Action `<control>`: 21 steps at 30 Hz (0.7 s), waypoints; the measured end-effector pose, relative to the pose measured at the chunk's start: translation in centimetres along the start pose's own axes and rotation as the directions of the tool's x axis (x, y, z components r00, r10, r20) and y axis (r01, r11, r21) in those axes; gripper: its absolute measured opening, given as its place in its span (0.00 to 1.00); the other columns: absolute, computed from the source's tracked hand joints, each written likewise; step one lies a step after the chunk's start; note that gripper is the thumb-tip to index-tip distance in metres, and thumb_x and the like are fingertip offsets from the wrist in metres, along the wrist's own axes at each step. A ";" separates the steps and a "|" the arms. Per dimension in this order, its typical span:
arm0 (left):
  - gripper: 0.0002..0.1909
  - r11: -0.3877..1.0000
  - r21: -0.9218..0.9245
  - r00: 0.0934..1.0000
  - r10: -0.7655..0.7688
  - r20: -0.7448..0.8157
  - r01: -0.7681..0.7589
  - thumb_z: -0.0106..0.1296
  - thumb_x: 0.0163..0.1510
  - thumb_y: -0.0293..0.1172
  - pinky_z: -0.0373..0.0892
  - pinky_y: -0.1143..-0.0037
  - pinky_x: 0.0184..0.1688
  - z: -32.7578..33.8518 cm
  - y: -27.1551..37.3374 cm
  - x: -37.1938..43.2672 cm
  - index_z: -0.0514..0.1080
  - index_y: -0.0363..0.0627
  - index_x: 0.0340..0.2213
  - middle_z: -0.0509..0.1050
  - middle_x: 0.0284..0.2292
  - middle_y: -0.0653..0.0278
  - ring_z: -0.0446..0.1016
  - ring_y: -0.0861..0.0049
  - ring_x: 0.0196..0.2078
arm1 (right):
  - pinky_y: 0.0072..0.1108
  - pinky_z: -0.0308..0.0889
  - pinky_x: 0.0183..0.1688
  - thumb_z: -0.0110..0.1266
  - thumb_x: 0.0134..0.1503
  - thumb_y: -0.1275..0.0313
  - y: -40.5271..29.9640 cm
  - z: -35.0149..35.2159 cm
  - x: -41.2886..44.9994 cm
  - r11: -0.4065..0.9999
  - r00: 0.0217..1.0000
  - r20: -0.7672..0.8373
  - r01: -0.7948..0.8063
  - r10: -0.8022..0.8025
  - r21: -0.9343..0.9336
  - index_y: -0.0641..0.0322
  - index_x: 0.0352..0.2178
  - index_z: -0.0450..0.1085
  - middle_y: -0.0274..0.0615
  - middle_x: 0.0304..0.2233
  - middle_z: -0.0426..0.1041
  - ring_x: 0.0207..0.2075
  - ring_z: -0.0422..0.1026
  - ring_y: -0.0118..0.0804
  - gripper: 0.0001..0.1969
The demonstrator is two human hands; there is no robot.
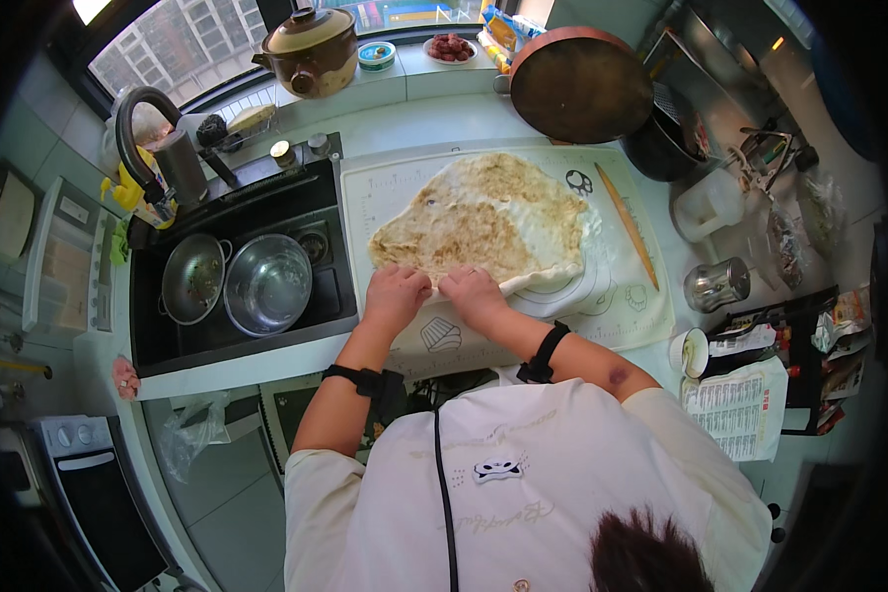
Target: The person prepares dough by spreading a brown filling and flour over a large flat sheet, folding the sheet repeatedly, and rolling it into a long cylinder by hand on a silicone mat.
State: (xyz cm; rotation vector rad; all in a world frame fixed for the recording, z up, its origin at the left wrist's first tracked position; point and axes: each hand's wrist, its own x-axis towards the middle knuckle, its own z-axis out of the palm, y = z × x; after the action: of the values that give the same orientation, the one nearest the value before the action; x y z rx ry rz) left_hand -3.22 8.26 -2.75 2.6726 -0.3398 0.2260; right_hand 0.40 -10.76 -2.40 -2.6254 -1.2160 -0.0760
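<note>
A wide, thin sheet of dough [466,222] lies on a pale silicone pastry mat [621,318]. A brown paste or seasoning covers much of its top, with paler dough showing toward the right. Its near edge is turned up into a narrow, raised fold that runs to the right. My left hand [398,294] pinches this edge at the near left. Close beside it, my right hand [473,294] has its curled fingers on the same edge. Both sets of fingertips are partly hidden. A slim wooden rolling pin [627,226] rests on the mat's right side.
Left of the mat, a black sink [333,296] holds a metal bowl [268,285] and a strainer-like pan [192,280]. Behind stand a lidded clay pot [307,55] and a large round pan [581,85]. A metal canister [718,285] and a paper packet [736,411] are at right.
</note>
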 end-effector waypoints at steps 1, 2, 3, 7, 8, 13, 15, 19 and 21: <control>0.06 0.996 0.033 0.996 0.082 0.032 -0.083 0.57 0.42 0.33 0.65 0.70 0.39 -0.4 -0.3 -0.4 0.73 0.54 0.27 0.73 0.28 0.69 0.70 0.69 0.35 | 0.31 0.63 0.43 0.52 0.43 0.73 -0.2 0.1 -0.2 1.000 1.000 0.002 -0.001 0.001 0.003 0.56 0.28 0.68 0.41 0.32 0.69 0.40 0.69 0.43 0.06; 0.06 0.984 0.063 0.985 0.162 0.067 -0.166 0.57 0.43 0.31 0.65 0.70 0.38 -0.6 -0.4 -0.7 0.73 0.53 0.28 0.73 0.28 0.69 0.70 0.69 0.35 | 0.30 0.63 0.42 0.52 0.42 0.73 -0.5 0.1 -0.7 0.998 0.998 -0.001 0.056 -0.056 -0.037 0.56 0.27 0.68 0.40 0.31 0.69 0.39 0.69 0.43 0.07; 0.06 0.983 0.062 0.984 0.166 0.066 -0.170 0.57 0.43 0.31 0.65 0.70 0.38 -0.9 -0.1 -0.9 0.73 0.53 0.28 0.73 0.28 0.69 0.70 0.69 0.35 | 0.30 0.63 0.40 0.52 0.41 0.73 -0.5 0.1 -1.0 0.991 0.994 -0.004 0.109 -0.110 -0.083 0.56 0.26 0.68 0.39 0.30 0.68 0.38 0.69 0.42 0.07; 0.09 0.979 0.023 0.979 0.201 -0.032 -0.200 0.57 0.43 0.32 0.64 0.70 0.41 -1.3 0.3 -1.1 0.74 0.56 0.30 0.74 0.27 0.69 0.71 0.70 0.35 | 0.29 0.63 0.40 0.53 0.40 0.72 -0.5 0.8 -0.4 0.992 0.997 -0.060 0.041 -0.048 -0.117 0.57 0.26 0.68 0.39 0.29 0.68 0.37 0.70 0.40 0.07; 0.10 0.985 0.027 0.985 0.172 0.012 -0.172 0.57 0.44 0.32 0.64 0.70 0.41 -1.3 0.0 -0.9 0.74 0.56 0.32 0.74 0.28 0.69 0.71 0.69 0.35 | 0.29 0.63 0.40 0.53 0.42 0.71 -0.4 0.7 -0.2 0.994 0.997 -0.045 0.053 -0.058 -0.094 0.56 0.25 0.69 0.39 0.29 0.69 0.37 0.70 0.41 0.06; 0.08 0.983 -0.136 0.958 0.154 0.243 -0.123 0.56 0.46 0.33 0.64 0.69 0.42 -1.1 -1.3 -0.3 0.74 0.55 0.32 0.74 0.30 0.69 0.71 0.68 0.37 | 0.30 0.63 0.40 0.52 0.48 0.70 0.1 -1.3 1.6 0.998 0.927 0.372 0.062 -0.053 -0.012 0.56 0.27 0.68 0.41 0.33 0.72 0.38 0.71 0.44 0.04; 0.07 0.978 -0.197 0.965 0.109 0.238 -0.062 0.55 0.47 0.33 0.65 0.69 0.42 -1.0 -1.0 0.0 0.74 0.54 0.31 0.73 0.30 0.68 0.70 0.67 0.37 | 0.32 0.63 0.39 0.51 0.53 0.67 0.1 -1.4 2.0 0.960 0.904 0.387 -0.249 0.183 0.126 0.56 0.30 0.68 0.40 0.36 0.72 0.38 0.69 0.46 0.06; 0.05 0.997 -0.070 0.999 0.027 0.024 -0.025 0.57 0.45 0.36 0.65 0.69 0.42 -1.2 -1.6 0.0 0.74 0.54 0.27 0.73 0.28 0.70 0.70 0.68 0.38 | 0.32 0.63 0.38 0.52 0.50 0.68 0.4 -0.2 2.3 0.959 0.953 0.206 -0.250 0.220 0.131 0.55 0.30 0.68 0.39 0.33 0.71 0.37 0.69 0.44 0.06; 0.06 0.998 -0.039 0.998 0.049 0.035 -0.048 0.57 0.45 0.36 0.65 0.69 0.42 -1.7 -1.7 -0.2 0.74 0.54 0.27 0.73 0.29 0.70 0.70 0.69 0.38 | 0.31 0.62 0.38 0.53 0.48 0.68 0.8 0.1 1.8 0.994 0.995 0.030 0.098 -0.096 -0.038 0.53 0.28 0.68 0.38 0.31 0.69 0.35 0.69 0.43 0.05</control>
State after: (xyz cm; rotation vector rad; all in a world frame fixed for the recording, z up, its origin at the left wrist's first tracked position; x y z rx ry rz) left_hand -3.12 10.55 -2.01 2.6359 -0.4166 0.1853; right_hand 2.15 -9.91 -2.43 -2.6083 -1.3650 -0.0814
